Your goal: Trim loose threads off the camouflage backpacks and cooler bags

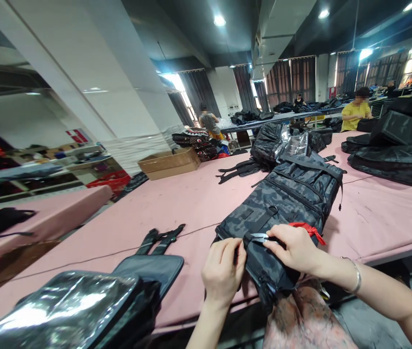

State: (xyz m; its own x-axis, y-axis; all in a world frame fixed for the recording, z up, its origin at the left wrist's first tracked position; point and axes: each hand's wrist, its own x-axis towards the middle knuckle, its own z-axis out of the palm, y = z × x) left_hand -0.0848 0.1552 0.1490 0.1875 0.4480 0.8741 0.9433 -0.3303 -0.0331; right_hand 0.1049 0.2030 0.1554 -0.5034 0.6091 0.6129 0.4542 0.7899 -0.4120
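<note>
Head view: long pink table [198, 198], spread wide across the hall. On it, near the front edge, a dark camouflage backpack [293, 194], lying flat with its near end hanging slightly over the edge, right under both hands. To the left, a plastic-wrapped bag [71, 305], glossy, well apart from the backpack. Farther back, a cardboard box [169, 162] and more black bags [395, 150] at the right. 2 people seated at distant tables. Left hand [223, 271] pinching the backpack's near edge, fingers curled shut on the fabric. Right hand [295, 247] resting on top of the backpack, fingers closed around small metal snips [260, 237], tips pointing left toward the left hand's fingertips. Red ribbon [309, 229] just behind the right hand, touching the backpack. Silver bracelet [355, 276] on the right wrist.
</note>
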